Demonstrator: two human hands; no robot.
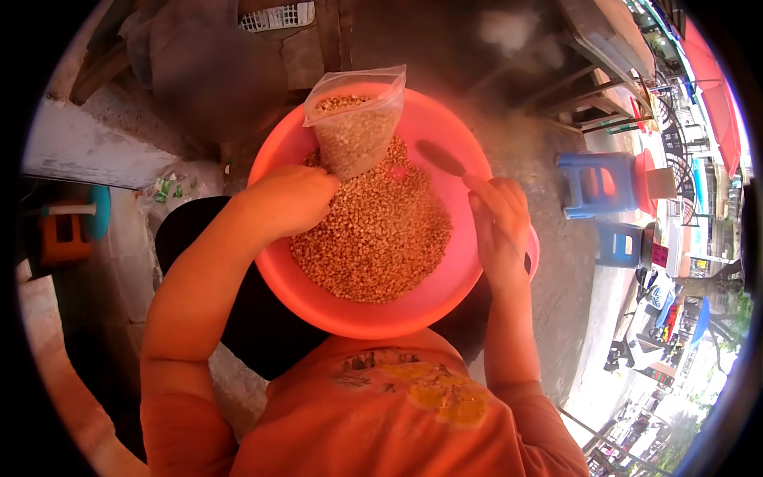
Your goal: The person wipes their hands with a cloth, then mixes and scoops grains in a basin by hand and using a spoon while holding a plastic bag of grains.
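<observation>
A wide pink basin (pixel 465 262) rests on my lap, with a heap of small brown grains (pixel 381 238) spread over its bottom. A clear plastic bag (pixel 358 131), partly filled with the same grains, stands open at the basin's far side. My left hand (pixel 298 199) is closed at the bag's lower left, just over the grains; what its fingers hold is hidden. Over the basin's right rim, my right hand (pixel 499 211) grips the handle of a spoon (pixel 439 157). The spoon's dark bowl points left, above the bare pink wall, right of the bag.
A blue stool (pixel 600 184) and a second blue stool (pixel 618 244) stand to the right. Beyond the basin at the upper right is a wooden table (pixel 608 48). An orange stool (pixel 65 238) is at the far left, and a white basket (pixel 278 16) lies at the top.
</observation>
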